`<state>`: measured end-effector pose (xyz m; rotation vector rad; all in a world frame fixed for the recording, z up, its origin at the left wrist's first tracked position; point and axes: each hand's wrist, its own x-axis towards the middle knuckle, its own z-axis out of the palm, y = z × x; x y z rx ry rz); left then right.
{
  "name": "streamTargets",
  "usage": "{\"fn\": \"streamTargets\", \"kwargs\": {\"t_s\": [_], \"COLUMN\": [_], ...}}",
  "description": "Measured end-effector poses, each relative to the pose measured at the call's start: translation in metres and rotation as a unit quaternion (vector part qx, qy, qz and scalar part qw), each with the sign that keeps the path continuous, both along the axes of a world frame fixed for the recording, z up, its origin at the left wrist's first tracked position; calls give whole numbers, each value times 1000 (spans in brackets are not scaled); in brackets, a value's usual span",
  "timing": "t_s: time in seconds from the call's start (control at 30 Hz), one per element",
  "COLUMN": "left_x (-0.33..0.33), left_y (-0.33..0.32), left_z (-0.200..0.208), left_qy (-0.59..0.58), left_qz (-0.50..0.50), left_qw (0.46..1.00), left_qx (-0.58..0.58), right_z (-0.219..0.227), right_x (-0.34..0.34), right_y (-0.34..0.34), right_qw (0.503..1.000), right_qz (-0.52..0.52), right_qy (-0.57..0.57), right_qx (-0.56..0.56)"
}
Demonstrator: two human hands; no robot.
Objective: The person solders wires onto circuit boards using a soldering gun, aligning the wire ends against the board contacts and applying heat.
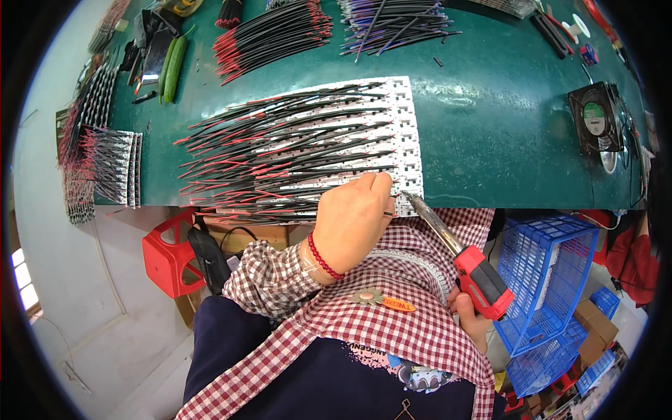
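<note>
Several blue crates [518, 280], contents unclear, right hand [469, 315] gripping soldering iron [483, 282], left hand [353, 222] curled over white panel [407, 133], grip hidden

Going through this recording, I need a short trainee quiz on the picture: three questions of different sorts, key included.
1. Which hand holds the red-and-black soldering iron?
2. True or false: a black fan stands on the green table, to the right of the white panel.
3. The wires spread over the panel are: A) yellow and white; B) black and red; C) all green.

Key: 1. The right hand. 2. True. 3. B.
</note>
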<state>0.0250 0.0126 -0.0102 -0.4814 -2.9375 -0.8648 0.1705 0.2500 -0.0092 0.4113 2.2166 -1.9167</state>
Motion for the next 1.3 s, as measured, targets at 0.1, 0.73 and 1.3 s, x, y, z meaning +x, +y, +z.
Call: {"fn": "streamTargets", "kwargs": {"t_s": [0.1, 0.73, 1.3], "left_x": [0, -14, -15], "left_y": [0, -10, -13], "left_z": [0, 12, 7], "left_qy": [2, -4, 9], "left_qz": [1, -87, -115], "left_qw": [1000, 996, 992], "left_qx": [-4, -24, -53], "right_z": [-7, -1, 9], "right_x": [2, 7, 9], "right_y": [5, 3, -1], "right_qw": [999, 999, 997], "right_qz": [24, -2, -49], "right_qy": [7, -6, 16], "right_qx": [35, -35, -55]}}
